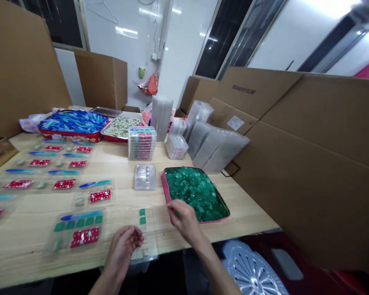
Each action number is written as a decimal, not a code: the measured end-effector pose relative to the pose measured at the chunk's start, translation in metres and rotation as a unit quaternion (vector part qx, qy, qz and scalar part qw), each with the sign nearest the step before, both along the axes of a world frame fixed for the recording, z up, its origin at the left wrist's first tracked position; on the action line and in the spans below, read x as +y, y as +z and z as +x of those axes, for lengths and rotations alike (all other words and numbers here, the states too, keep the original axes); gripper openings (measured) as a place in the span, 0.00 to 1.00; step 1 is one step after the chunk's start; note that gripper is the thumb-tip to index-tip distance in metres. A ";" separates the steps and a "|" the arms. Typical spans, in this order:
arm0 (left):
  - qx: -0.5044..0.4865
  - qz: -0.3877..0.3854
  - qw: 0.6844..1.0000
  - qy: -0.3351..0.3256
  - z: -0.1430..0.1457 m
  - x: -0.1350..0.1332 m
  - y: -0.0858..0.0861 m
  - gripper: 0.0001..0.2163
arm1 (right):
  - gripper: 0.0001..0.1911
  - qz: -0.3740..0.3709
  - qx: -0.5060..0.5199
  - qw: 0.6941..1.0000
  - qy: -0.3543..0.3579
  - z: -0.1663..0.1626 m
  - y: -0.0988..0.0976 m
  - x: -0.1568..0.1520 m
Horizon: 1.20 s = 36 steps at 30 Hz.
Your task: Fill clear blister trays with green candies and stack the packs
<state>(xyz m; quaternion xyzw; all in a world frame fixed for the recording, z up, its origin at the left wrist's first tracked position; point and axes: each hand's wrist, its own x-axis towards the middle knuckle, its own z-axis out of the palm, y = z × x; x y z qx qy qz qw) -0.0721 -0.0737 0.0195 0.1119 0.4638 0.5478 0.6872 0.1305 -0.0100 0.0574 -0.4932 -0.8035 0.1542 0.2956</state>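
My left hand (124, 244) rests with curled fingers on a clear plastic blister tray (144, 233) at the table's near edge. Two small green squares (142, 216) sit in the tray's pockets. My right hand (184, 219) hovers at the near left corner of a pink-rimmed tray (165, 186) heaped with green wrapped pieces (197, 192). Whether its fingers pinch a piece I cannot tell. To the left lies a filled blister pack (78, 231) with green squares, a red packet and a blue pen.
Rows of filled packs (49, 172) cover the left of the wooden table. A red tray of blue pens (72, 123), a stack of clear trays (142, 143) and piled empty blisters (212, 139) stand behind. Cardboard sheets (310, 155) wall the right. A white stool (252, 266) sits below.
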 end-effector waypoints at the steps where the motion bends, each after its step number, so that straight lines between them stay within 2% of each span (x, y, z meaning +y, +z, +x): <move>1: 0.003 -0.001 1.000 -0.001 0.000 0.000 0.001 0.13 | 0.10 -0.014 -0.046 0.998 -0.029 0.012 0.005 0.005; 3: 0.002 -0.004 1.000 -0.002 -0.001 0.000 0.002 0.11 | 0.10 -0.064 -0.153 0.984 -0.063 0.031 0.012 0.015; 5: -0.008 -0.005 1.000 -0.005 -0.002 0.001 0.004 0.10 | 0.10 -0.102 -0.235 0.965 -0.065 0.039 0.014 0.023; 8: -0.023 -0.001 1.000 -0.014 -0.003 0.001 0.007 0.07 | 0.11 -0.116 -0.290 0.948 -0.060 0.036 0.013 0.027; 10: -0.035 0.001 0.999 -0.018 -0.005 0.001 0.010 0.06 | 0.12 -0.119 -0.288 0.948 -0.065 0.033 0.014 0.027; 12: -0.049 -0.004 0.999 -0.017 -0.006 0.001 0.012 0.05 | 0.11 -0.125 -0.231 0.962 -0.071 0.035 0.018 0.025; 15: -0.064 -0.009 0.998 -0.018 -0.006 0.001 0.015 0.07 | 0.07 -0.159 -0.031 0.985 -0.067 0.038 0.025 0.021; 17: -0.066 -0.004 0.998 -0.021 -0.004 0.000 0.016 0.08 | 0.05 -0.194 0.107 0.974 -0.043 0.034 0.028 0.015; 19: -0.069 -0.003 0.997 -0.027 0.001 -0.002 0.019 0.09 | 0.05 -0.213 0.186 0.959 -0.008 0.021 0.028 0.006; 21: -0.076 -0.005 0.996 -0.038 0.006 -0.004 0.022 0.09 | 0.06 -0.199 0.203 0.958 0.030 0.003 0.025 -0.003; 24: -0.097 -0.005 0.994 -0.046 0.011 -0.006 0.026 0.09 | 0.05 -0.145 0.174 0.971 0.080 -0.025 0.018 -0.019; 26: -0.107 -0.001 0.994 -0.033 0.009 -0.007 0.026 0.09 | 0.09 -0.125 0.152 0.975 0.108 -0.038 0.014 -0.027; 29: -0.099 0.009 0.995 -0.001 0.003 -0.008 0.024 0.10 | 0.12 -0.136 0.140 0.969 0.151 -0.048 0.012 -0.036; 31: -0.092 0.010 0.996 0.004 0.000 -0.008 0.022 0.10 | 0.10 -0.154 0.149 0.963 0.164 -0.048 0.010 -0.039; 36: -0.081 -0.008 0.997 -0.015 -0.005 -0.010 0.022 0.10 | 0.03 -0.194 0.184 0.954 0.138 -0.042 -0.005 -0.035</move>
